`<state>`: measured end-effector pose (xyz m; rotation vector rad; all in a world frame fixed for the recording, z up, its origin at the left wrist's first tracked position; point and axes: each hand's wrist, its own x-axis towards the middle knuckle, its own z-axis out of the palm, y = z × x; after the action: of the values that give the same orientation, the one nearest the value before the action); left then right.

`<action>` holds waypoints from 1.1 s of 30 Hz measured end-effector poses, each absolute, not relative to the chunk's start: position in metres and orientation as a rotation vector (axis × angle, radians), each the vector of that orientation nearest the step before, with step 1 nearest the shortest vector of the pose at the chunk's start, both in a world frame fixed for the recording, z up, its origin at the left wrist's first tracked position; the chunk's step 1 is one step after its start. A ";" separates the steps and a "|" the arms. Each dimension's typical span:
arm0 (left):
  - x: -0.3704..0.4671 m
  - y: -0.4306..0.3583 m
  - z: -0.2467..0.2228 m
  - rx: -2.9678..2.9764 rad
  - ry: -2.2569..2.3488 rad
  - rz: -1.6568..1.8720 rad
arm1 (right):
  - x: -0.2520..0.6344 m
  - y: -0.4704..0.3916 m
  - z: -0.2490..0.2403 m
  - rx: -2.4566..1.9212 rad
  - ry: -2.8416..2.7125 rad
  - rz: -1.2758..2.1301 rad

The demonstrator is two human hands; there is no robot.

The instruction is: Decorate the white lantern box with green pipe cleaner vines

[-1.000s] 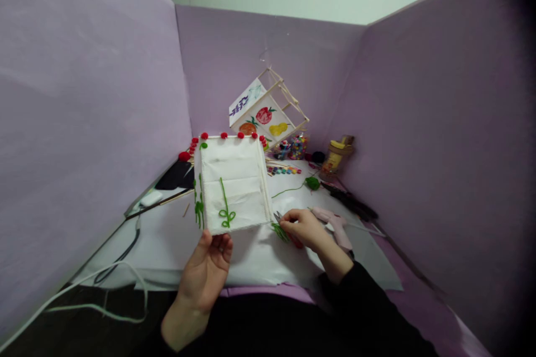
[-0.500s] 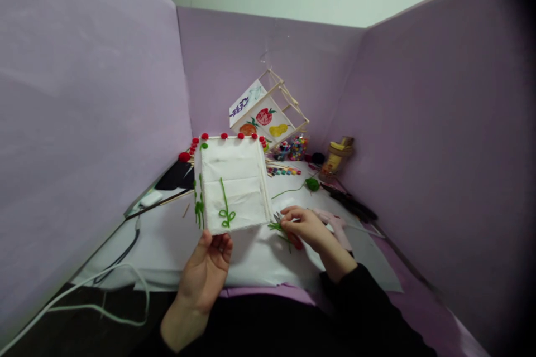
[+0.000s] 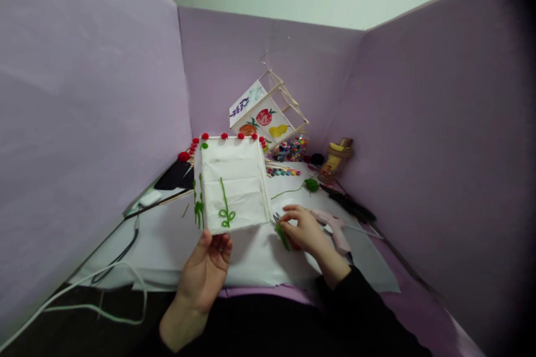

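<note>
My left hand (image 3: 205,265) grips the bottom edge of a white box-shaped lantern (image 3: 240,164) and holds it up, its front panel facing me. Red pompoms line its top edge, and a green yarn stem with looped leaves (image 3: 226,213) decorates the panel. More green yarn shows on its left side. To the right of the lantern, my right hand (image 3: 300,228) has its fingers pinched on green yarn (image 3: 283,236), which is blurred. Beneath that hand lie scissors (image 3: 276,217); their blade tips show, while the hand covers most of the red handles.
A pink glue gun (image 3: 337,231) lies right of my right hand. Behind are a green yarn ball (image 3: 311,185), a jar of colourful beads (image 3: 297,148) and a yellow cup (image 3: 333,162). A painted stick-frame lantern (image 3: 268,111) hangs at the back. Purple panels (image 3: 419,122) enclose the table.
The green yarn under my right hand has shifted and blurred, and my right hand has moved very slightly. My left hand and the lantern stay in place.
</note>
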<state>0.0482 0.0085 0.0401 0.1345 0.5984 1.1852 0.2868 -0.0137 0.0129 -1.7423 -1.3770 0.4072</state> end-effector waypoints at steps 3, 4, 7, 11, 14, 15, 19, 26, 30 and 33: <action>0.049 0.008 0.042 0.131 0.606 1.187 | 0.287 -0.014 0.013 -1.692 -1.261 0.602; 0.049 0.008 0.042 0.131 0.605 1.189 | 0.287 -0.014 0.013 -1.676 -1.212 0.667; 0.048 0.008 0.042 0.133 0.592 1.190 | 0.286 -0.014 0.010 -1.622 -1.077 0.816; 0.048 0.007 0.041 0.131 0.591 1.180 | 0.283 -0.012 0.008 -1.511 -0.961 0.912; 0.048 0.007 0.042 0.127 0.593 1.185 | 0.280 -0.010 0.009 -1.471 -0.883 0.927; 0.048 0.007 0.042 0.127 0.594 1.186 | 0.279 -0.011 0.011 -1.466 -0.860 0.930; 0.048 0.007 0.043 0.123 0.604 1.179 | 0.275 -0.018 0.018 -1.457 -0.906 1.058; 0.048 0.008 0.043 0.125 0.600 1.174 | 0.282 -0.020 0.018 -1.626 -1.220 0.891; 0.048 0.008 0.042 0.125 0.603 1.177 | 0.292 -0.014 0.015 -1.608 -1.157 0.691; 0.048 0.008 0.042 0.128 0.604 1.180 | 0.295 -0.015 0.014 -1.560 -1.102 0.715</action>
<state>0.0482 0.0077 0.0417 0.1283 0.6041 1.1804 0.2954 -0.0151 0.0139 -1.5596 -1.1024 0.7147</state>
